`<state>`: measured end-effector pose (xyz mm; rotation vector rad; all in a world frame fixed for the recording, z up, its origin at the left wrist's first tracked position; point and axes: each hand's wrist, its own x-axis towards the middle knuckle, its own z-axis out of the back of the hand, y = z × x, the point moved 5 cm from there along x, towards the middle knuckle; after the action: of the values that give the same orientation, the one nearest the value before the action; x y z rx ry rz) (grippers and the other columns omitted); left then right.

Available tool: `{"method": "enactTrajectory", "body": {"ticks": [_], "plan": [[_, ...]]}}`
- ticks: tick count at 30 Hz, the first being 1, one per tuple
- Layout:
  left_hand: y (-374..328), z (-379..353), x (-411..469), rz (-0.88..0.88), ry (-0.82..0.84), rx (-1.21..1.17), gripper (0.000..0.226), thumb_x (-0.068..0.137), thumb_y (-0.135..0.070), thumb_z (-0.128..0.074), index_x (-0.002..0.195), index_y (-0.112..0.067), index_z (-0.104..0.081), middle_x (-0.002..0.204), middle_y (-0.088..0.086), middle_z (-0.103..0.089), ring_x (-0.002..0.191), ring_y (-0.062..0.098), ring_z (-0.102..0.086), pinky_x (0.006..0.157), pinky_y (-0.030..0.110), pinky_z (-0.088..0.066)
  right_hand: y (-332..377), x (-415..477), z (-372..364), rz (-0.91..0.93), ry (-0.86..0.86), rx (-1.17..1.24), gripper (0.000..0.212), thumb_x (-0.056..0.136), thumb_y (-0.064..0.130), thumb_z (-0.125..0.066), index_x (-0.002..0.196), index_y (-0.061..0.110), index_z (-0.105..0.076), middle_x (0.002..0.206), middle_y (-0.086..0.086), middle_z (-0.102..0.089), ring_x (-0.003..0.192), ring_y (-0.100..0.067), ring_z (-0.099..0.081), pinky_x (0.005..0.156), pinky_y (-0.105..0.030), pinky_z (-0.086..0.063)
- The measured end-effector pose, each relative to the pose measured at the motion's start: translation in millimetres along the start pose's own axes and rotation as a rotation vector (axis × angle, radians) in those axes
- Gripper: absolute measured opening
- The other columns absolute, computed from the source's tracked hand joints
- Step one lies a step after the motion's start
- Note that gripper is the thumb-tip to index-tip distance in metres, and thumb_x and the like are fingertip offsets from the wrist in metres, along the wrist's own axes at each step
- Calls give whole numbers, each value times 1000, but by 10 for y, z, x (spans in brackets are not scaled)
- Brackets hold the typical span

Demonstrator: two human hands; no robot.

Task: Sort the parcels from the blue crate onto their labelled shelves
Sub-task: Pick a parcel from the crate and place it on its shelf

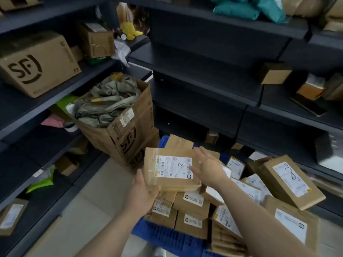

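A flat brown cardboard parcel (pixel 171 169) with a white label marked "1-8" is lifted above the blue crate (pixel 167 236). My left hand (pixel 143 191) grips its near left corner from below, thumb on the left edge. My right hand (pixel 208 166) lies flat with straight fingers against the parcel's right edge, beside the label. The crate below is heaped with several labelled brown parcels (pixel 191 203); one of them reads "1-0".
Dark shelves (pixel 194 71) run along the left and the back. An SF box (pixel 35 64) sits on a left shelf. A tall open SF carton (pixel 118 119) stuffed with grey bags stands on the floor. More parcels (pixel 291 180) pile up at the right. Small boxes (pixel 274 73) stand on the right shelf.
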<state>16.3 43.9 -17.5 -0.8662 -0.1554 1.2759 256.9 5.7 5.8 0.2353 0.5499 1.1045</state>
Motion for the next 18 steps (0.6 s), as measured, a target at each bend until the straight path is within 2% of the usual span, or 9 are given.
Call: {"method": "enactTrajectory", "body": {"ticks": [3, 6, 9, 11, 13, 16, 18], "plan": [[59, -132, 55, 82, 43, -133, 57, 85, -39, -63, 132, -28, -32, 118, -6, -58, 93, 6, -60, 76, 27, -52, -9, 259, -72, 0, 100, -35, 75, 91, 43, -54, 150, 32, -9, 159, 6, -3, 140, -22, -25, 112, -40, -28], [69, -259, 41, 158, 43, -232, 54, 85, -33, -66, 128, -25, -34, 111, -7, -62, 91, 4, -60, 68, 16, -46, -63, 456, -167, 11, 171, -16, 75, 88, 48, -56, 148, 34, -14, 157, 5, -14, 137, -21, -31, 108, -39, -36], [135, -381, 40, 253, -32, -371, 60, 82, -27, -72, 127, -18, -33, 109, -7, -62, 96, 6, -61, 73, 16, -49, -120, 558, -171, 24, 171, 28, 71, 83, 53, -59, 143, 36, -25, 144, 3, -34, 120, -19, -47, 95, -37, -46], [158, -485, -1, 320, -59, -472, 80, 80, -31, -73, 137, -10, -21, 118, -5, -61, 104, 7, -61, 88, 28, -52, -144, 560, -148, 35, 172, 29, 69, 81, 55, -61, 139, 35, -30, 136, 3, -39, 112, -18, -51, 88, -33, -47], [115, -613, -66, 374, -86, -599, 80, 86, -23, -68, 142, -6, -13, 121, -4, -59, 107, 8, -59, 97, 33, -49, -187, 535, -166, 51, 191, 15, 68, 80, 59, -59, 137, 34, -32, 130, 3, -42, 111, -17, -49, 87, -33, -46], [-94, -787, -164, 374, -55, -720, 56, 94, -20, -57, 137, -26, -21, 127, -8, -55, 111, 3, -55, 101, 32, -44, -240, 454, -196, 78, 214, 66, 65, 82, 57, -58, 137, 33, -33, 129, 3, -43, 115, -17, -44, 92, -36, -44], [-224, -866, -204, 323, -32, -731, 52, 95, -23, -55, 133, -36, -22, 126, -16, -54, 110, -6, -52, 101, 31, -44, -249, 371, -200, 87, 226, 160, 59, 85, 49, -60, 135, 28, -37, 126, 4, -49, 109, -14, -50, 88, -32, -46]]}}
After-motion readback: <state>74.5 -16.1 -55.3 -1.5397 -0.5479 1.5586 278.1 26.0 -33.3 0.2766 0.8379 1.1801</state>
